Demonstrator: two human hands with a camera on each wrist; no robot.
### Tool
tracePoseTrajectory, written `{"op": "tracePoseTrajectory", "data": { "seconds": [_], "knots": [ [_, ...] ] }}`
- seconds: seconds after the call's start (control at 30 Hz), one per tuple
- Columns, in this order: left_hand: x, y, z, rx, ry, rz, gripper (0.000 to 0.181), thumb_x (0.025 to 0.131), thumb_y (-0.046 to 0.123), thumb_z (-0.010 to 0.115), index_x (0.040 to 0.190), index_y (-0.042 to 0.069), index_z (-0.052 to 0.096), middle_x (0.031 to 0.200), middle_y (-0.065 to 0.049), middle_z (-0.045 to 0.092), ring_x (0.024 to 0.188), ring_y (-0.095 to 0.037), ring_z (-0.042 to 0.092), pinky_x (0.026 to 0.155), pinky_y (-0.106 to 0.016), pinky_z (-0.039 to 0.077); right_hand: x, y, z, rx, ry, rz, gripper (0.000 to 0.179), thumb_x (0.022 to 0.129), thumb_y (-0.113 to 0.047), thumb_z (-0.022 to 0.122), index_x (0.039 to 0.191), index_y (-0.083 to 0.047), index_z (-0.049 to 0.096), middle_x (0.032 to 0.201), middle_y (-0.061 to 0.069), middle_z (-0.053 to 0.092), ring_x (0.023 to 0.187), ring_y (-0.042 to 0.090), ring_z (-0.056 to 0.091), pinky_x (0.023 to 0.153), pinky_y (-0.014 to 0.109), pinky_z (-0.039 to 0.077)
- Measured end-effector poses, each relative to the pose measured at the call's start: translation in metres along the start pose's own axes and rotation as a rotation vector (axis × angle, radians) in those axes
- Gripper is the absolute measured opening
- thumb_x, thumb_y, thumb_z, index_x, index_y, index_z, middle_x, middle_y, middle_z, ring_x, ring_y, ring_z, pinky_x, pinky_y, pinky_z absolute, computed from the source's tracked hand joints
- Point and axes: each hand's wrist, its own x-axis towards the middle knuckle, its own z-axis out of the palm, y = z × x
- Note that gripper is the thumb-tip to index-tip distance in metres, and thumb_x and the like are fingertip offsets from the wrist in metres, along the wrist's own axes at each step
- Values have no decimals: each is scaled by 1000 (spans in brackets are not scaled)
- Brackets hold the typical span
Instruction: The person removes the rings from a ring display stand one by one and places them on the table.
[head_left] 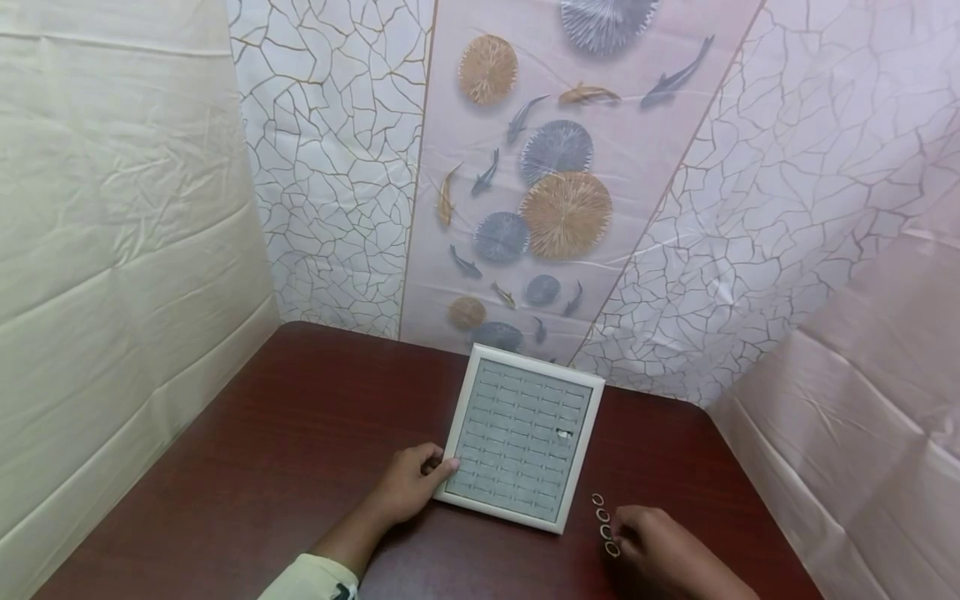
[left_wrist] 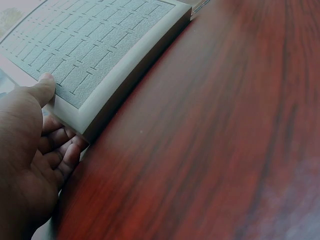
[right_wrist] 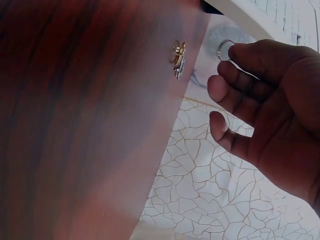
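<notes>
In the lower middle of the head view, the left hand is grasping the lower left edge of a white-framed rectangular ring tray with grey slotted padding, its thumb resting on the front. The tray is occupying the lower centre of the frame above a glossy red-brown table, its long axis running upward and leaning slightly right. Beside its lower right corner, small round metal rings are forming a slanting row. At lower right, the right hand, nearer the row, is pinching a slim metal band; from that pinch the tray is lying up and left.
</notes>
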Motion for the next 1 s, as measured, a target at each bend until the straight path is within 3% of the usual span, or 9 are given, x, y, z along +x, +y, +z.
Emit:
{"op": "tracePoseTrajectory", "data": {
  "seconds": [0.2, 0.37, 0.6, 1.0],
  "knots": [
    [0, -2, 1, -11, -11, -14, 38, 95, 48, 61, 102, 11, 68, 85, 3, 71, 77, -6, 62, 70, -23, 50, -3, 3, 3, 37, -75, 11, 17, 84, -2, 63, 79, -19, 63, 74, -15, 55, 66, -5, 47, 57, 22, 41],
    [1, -2, 0, 1, -6, 0, 39, 95, 48, 61, 101, 10, 68, 85, 2, 70, 77, -7, 61, 69, -23, 49, -6, 3, 5, 42, -104, -14, 17, 83, -4, 65, 78, -20, 63, 71, -17, 53, 65, -5, 45, 57, 21, 40],
    [1, -3, 0, 6, -2, 4, 39, 95, 48, 62, 101, 11, 68, 85, 2, 70, 76, -6, 61, 69, -23, 49, -6, 5, 10, 47, -149, 15, 16, 81, -6, 66, 76, -20, 63, 69, -17, 54, 63, -5, 46, 56, 21, 40],
    [3, -6, 2, 21, 5, -2, 41, 94, 52, 61, 100, 13, 68, 84, 4, 70, 77, -6, 61, 69, -23, 48, -3, 9, 12, 0, -120, -2, 19, 82, -6, 66, 73, -22, 63, 66, -17, 52, 60, -4, 44, 54, 21, 40]
  ]
}}
